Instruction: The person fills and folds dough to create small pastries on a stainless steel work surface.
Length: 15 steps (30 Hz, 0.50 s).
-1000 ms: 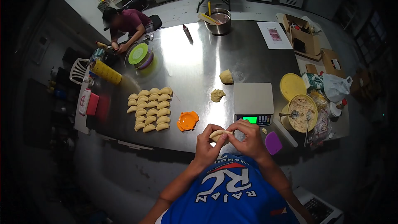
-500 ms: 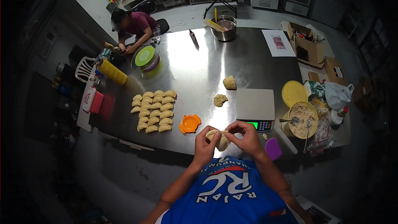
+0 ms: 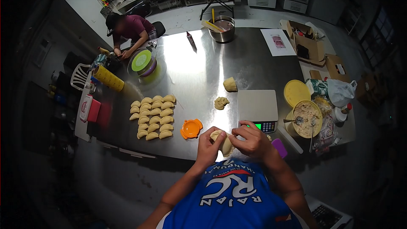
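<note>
A folded half-moon dumpling [image 3: 227, 146] with a crimped edge is held up in front of my chest, over the table's near edge. My left hand [image 3: 208, 146] grips its left side, thumb across the top. At its right edge my right hand [image 3: 251, 141] pinches the dough between thumb and fingers. Left of my hands lies an orange dumpling mould [image 3: 191, 129], spread flat. Several finished dumplings [image 3: 153, 118] sit in rows farther left. Two lumps of dough, one smooth [image 3: 230, 85] and one rough [image 3: 221, 103], rest beyond my hands.
To the right are a digital scale [image 3: 257, 107], a purple scraper [image 3: 279, 148] and a tub of filling [image 3: 307, 121] with spoons. A steel pot [image 3: 222, 29] and a dark bottle [image 3: 190, 39] stand at the back. Another person [image 3: 135, 29] sits at the far left corner near a green-lidded bowl [image 3: 142, 60].
My right hand has shifted slightly along the dumpling's right edge, its fingers curled more. The dumpling stays in both hands. The whole view has moved a little.
</note>
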Each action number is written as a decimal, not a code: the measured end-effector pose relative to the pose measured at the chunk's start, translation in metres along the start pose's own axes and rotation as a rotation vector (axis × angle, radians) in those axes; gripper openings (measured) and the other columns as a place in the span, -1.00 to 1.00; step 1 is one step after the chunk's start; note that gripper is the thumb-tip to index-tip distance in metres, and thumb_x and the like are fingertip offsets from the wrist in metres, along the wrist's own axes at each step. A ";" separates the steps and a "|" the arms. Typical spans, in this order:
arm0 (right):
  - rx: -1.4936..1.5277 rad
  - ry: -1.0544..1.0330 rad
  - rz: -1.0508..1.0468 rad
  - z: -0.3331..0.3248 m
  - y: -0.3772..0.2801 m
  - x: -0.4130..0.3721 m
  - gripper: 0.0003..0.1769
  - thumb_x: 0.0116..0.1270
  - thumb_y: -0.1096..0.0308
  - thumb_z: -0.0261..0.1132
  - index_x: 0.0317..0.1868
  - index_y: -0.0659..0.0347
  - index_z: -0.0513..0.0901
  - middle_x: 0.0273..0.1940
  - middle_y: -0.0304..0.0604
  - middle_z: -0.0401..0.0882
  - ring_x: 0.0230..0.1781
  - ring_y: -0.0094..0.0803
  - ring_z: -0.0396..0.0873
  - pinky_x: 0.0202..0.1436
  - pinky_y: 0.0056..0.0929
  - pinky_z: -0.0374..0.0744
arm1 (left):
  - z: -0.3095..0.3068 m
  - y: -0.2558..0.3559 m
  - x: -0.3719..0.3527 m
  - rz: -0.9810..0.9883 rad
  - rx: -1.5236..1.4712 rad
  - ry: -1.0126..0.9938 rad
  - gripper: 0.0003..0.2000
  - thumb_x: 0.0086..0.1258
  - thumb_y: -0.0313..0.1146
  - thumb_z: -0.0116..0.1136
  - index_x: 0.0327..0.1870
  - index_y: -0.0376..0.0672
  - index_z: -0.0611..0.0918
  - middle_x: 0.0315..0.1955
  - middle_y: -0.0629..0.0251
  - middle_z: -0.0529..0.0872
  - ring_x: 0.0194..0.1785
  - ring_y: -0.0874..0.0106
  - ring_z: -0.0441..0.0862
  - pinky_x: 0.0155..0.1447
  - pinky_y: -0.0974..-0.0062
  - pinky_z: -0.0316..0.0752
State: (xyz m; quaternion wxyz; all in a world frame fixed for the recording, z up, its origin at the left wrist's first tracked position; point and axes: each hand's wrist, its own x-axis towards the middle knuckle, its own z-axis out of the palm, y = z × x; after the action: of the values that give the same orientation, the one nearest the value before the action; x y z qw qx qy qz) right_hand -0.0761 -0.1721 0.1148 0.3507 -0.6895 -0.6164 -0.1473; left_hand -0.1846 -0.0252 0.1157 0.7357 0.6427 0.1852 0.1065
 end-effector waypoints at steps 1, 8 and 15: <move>-0.002 -0.003 -0.002 -0.002 0.001 0.003 -0.84 0.10 0.44 0.28 -0.26 0.22 0.62 -0.30 -0.20 0.56 -0.31 -0.36 0.58 0.14 -0.13 0.53 | 0.000 0.001 0.001 0.007 0.020 -0.007 -0.81 0.47 -0.33 0.12 -0.30 -0.28 0.57 -0.47 0.39 0.60 -0.39 0.67 0.51 -0.30 0.67 0.42; -0.216 -0.270 -0.168 -0.017 0.007 0.013 -0.84 0.12 0.44 0.25 -0.24 0.20 0.57 -0.24 -0.15 0.55 -0.29 -0.35 0.58 0.17 -0.05 0.51 | 0.003 -0.006 0.008 0.004 -0.003 -0.045 -0.82 0.46 -0.34 0.13 -0.31 -0.27 0.57 -0.49 0.40 0.60 -0.40 0.68 0.49 -0.32 0.67 0.40; 0.463 0.054 0.277 -0.025 0.012 0.001 -0.74 0.09 0.49 0.38 -0.15 0.24 0.66 -0.21 -0.03 0.65 -0.21 -0.25 0.64 0.05 -0.33 0.58 | 0.006 -0.007 0.006 0.059 -0.076 -0.007 -0.83 0.47 -0.34 0.11 -0.25 -0.29 0.56 -0.44 0.36 0.61 -0.36 0.66 0.51 -0.26 0.68 0.42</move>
State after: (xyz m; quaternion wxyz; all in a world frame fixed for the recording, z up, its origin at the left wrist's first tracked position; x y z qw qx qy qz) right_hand -0.0586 -0.1880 0.1297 0.5321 -0.6646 -0.5238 0.0285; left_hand -0.1770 -0.0289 0.1082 0.7569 0.6198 0.1594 0.1327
